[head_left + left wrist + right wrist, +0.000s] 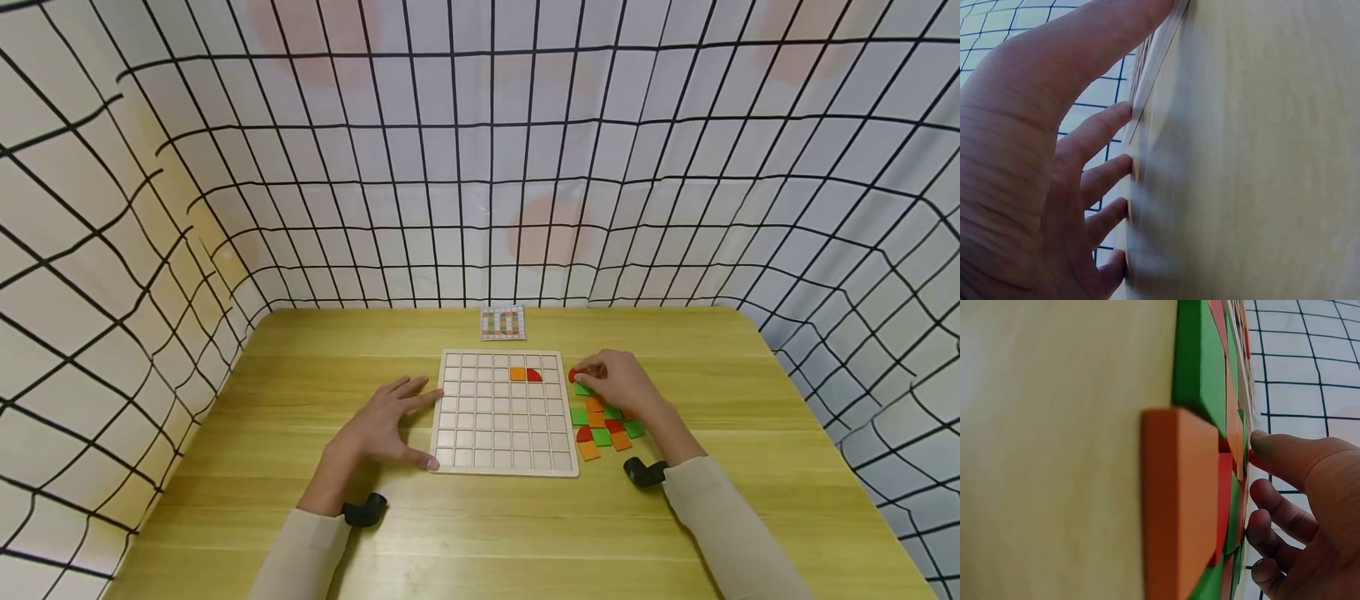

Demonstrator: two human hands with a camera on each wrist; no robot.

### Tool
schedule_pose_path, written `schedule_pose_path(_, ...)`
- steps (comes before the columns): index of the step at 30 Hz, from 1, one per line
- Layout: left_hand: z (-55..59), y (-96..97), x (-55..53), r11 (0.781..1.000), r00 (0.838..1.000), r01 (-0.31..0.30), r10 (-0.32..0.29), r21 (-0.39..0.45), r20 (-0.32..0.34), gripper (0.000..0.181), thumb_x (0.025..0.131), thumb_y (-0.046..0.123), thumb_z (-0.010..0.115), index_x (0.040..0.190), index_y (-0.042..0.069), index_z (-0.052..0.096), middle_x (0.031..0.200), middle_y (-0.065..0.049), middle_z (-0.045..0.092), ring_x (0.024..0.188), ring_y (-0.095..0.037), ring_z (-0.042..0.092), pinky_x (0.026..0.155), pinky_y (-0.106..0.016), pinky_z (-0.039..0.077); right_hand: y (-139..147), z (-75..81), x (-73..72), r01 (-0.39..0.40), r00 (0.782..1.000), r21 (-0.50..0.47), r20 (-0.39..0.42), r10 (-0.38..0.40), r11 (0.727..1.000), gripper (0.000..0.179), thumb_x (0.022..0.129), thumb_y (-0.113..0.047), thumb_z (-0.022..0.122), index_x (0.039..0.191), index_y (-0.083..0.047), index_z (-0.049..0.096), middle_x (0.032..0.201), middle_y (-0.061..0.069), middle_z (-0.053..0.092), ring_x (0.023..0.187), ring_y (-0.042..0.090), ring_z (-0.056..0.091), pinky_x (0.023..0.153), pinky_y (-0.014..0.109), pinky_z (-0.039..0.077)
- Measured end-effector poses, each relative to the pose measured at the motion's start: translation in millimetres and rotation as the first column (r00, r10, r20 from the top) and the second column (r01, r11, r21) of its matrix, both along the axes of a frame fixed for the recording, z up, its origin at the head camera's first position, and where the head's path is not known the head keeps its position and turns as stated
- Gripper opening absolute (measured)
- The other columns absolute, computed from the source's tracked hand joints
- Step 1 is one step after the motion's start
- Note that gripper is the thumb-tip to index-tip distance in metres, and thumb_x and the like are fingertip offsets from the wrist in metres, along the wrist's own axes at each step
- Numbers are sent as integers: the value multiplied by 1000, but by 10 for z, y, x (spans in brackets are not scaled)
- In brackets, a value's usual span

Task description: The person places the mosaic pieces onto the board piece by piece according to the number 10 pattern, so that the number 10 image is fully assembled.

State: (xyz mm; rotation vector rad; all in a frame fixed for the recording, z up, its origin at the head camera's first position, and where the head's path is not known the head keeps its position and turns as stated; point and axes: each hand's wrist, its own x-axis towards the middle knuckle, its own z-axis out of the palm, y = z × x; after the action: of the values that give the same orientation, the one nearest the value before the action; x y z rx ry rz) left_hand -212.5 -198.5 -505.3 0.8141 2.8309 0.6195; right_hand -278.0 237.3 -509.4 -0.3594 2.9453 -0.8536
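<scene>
A pale wooden grid board (495,417) lies on the table; in its second row sit an orange square tile (517,374) and a red quarter-round tile (533,376) side by side. My left hand (386,421) is spread at the board's left side, thumb at the near left corner and index fingertip on the edge. Beyond the right edge, my right hand (618,383) pinches a red tile (573,376) between thumb and index finger, above a green tile (582,389). In the right wrist view, the other fingers of that hand (1310,519) are loosely bent.
Loose orange, green and red tiles (601,437) are scattered right of the board, some touching. A small patterned card (503,323) lies behind the board. Black-lined white walls surround the wooden table (337,350) at the back and sides.
</scene>
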Motion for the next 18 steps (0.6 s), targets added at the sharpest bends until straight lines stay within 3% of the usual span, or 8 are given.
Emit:
schedule_pose_path(9, -19, -16, -2, 1000, 1000, -6, 6, -1, -3, 112, 63, 73, 85, 157, 30, 44, 170, -11, 30, 157, -45, 21, 120, -73, 25, -50, -29, -54, -40, 999, -14, -21, 39, 999, 27, 99, -30, 70, 119, -13, 78, 98, 3, 71, 83, 19, 56, 73, 33, 48)
schedule_pose_path(18, -23, -11, -4, 1000, 1000, -2, 2, -3, 1, 112, 63, 74, 84, 158, 29, 44, 170, -11, 30, 157, -44, 20, 120, -72, 23, -101, -25, -95, -61, 998, -18, -11, 61, 998, 34, 93, -24, 74, 121, -6, 74, 89, 4, 60, 82, 20, 52, 74, 34, 45)
